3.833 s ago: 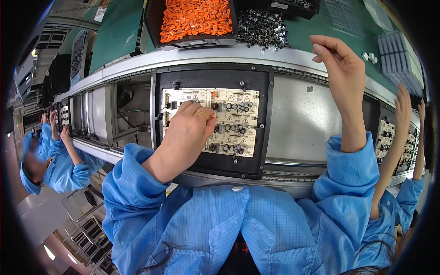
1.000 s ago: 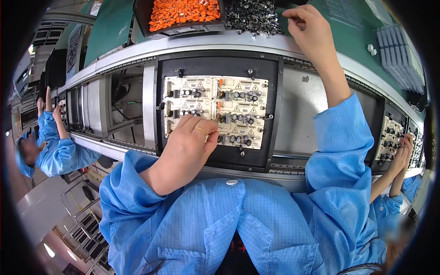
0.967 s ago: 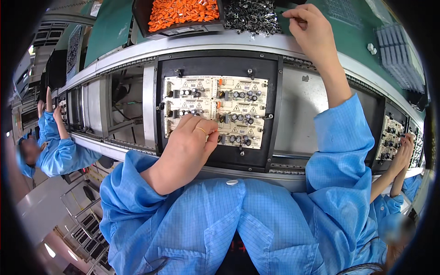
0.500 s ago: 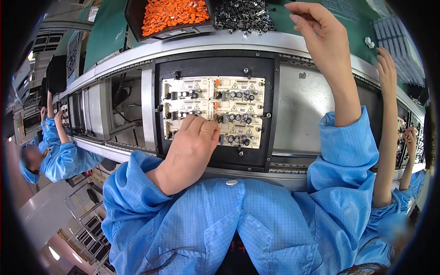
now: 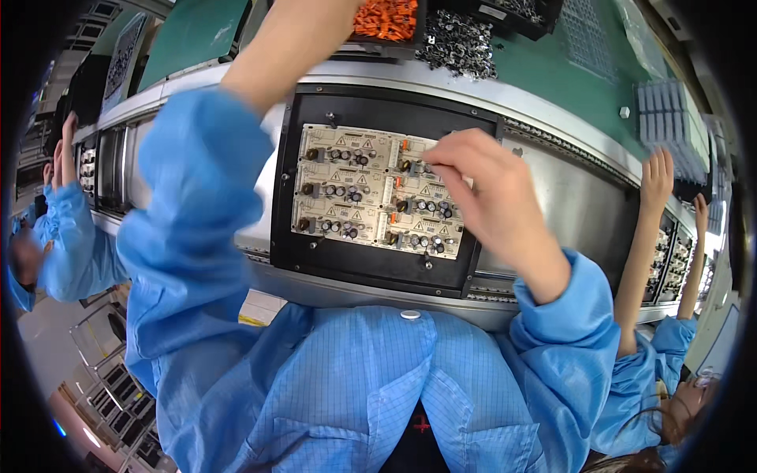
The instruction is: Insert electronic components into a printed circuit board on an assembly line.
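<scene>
Cream circuit boards (image 5: 378, 169), joined in one panel, lie in a black frame (image 5: 288, 229). Black capacitors stand on them in rows, and small orange parts (image 5: 404, 145) sit along the middle. My right hand (image 5: 497, 189) is over the panel's upper right, thumb and fingers pinched together; whatever is between the fingertips is too small to make out. My left hand (image 5: 311, 27) reaches far forward beside a dark bin of orange components (image 5: 388, 20). Its fingers run past the upper picture edge, so their pose is hidden.
Behind the rail lie a heap of small black-and-silver parts (image 5: 457, 46) and another dark bin (image 5: 516, 14) on the green surface. Stacked pale trays (image 5: 670, 118) stand at the far right. Co-workers' arms show at left (image 5: 67, 158) and right (image 5: 643, 252).
My left hand has left the boards and moved forward to the orange components. My right hand has come back from beyond the black parts to the boards. The view has shifted slightly.
</scene>
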### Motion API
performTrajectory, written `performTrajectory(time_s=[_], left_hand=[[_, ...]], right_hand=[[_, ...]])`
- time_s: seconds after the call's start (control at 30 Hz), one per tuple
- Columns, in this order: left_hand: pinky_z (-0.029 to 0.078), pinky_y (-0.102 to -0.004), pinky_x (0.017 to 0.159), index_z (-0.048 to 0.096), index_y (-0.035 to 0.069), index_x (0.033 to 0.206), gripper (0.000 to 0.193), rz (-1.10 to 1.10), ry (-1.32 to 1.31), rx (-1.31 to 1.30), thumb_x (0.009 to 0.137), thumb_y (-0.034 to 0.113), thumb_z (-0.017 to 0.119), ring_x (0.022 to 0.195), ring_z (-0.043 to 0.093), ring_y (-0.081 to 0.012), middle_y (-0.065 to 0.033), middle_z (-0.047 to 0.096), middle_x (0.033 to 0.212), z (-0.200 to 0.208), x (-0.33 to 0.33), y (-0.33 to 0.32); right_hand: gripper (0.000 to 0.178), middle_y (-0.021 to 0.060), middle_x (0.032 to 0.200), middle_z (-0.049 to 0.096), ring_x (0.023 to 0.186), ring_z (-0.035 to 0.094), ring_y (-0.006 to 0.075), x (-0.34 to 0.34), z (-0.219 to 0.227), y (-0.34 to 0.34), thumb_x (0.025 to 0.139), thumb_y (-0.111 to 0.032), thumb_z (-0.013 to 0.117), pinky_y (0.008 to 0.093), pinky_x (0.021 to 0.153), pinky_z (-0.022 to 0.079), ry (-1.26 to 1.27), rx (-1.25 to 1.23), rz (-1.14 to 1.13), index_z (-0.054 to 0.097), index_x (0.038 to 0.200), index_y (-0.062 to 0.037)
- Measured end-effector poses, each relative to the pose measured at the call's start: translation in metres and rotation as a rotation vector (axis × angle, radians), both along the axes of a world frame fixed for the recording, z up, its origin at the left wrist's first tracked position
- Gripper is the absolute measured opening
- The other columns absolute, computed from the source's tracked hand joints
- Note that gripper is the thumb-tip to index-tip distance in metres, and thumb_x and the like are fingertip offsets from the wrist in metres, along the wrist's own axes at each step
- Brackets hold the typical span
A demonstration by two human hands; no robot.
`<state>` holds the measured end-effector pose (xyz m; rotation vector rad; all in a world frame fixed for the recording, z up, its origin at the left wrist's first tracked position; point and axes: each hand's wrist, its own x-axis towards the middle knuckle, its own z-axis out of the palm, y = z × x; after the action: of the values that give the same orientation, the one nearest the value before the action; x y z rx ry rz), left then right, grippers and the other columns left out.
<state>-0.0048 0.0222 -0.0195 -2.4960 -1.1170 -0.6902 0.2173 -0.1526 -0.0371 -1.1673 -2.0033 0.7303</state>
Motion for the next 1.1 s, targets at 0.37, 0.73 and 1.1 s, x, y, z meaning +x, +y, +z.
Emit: performTrajectory(time_s=[0.37,0.73,1.1], left_hand=[[0.054,-0.0483,0.076,0.066,-0.003,0.076,0.013,0.202,-0.177,-0.207,0.082,0.009,0.064,0.082,0.067,-0.0413,-0.027,0.066,0.078,-0.022,0.012,0.049],[0.053,-0.0478,0.077,0.065,-0.002,0.082,0.006,0.17,-0.134,-0.138,0.08,0.002,0.061,0.085,0.064,-0.0429,-0.0242,0.067,0.083,-0.037,0.021,0.063],[0.05,-0.046,0.074,0.062,-0.003,0.093,0.013,0.155,-0.336,-0.418,0.088,0.009,0.061,0.081,0.064,-0.0356,-0.023,0.066,0.085,0.019,0.019,0.027]], right_hand=[[0.04,0.0024,0.084,0.068,0.094,0.059,0.0248,-0.053,-0.013,0.025,0.075,0.002,0.071,0.0381,0.083,0.046,-0.459,0.195,-0.033,0.061,0.111,-0.0107],[0.04,0.0032,0.083,0.067,0.092,0.058,0.0247,-0.057,-0.014,0.03,0.073,-0.002,0.074,0.0385,0.08,0.044,-0.631,0.271,-0.017,0.06,0.11,-0.0096],[0.025,0.0141,0.094,0.069,0.09,0.064,0.0355,0.066,-0.044,0.118,0.086,-0.003,0.064,0.0433,0.081,0.051,-0.517,0.348,-0.452,0.068,0.109,-0.009]])
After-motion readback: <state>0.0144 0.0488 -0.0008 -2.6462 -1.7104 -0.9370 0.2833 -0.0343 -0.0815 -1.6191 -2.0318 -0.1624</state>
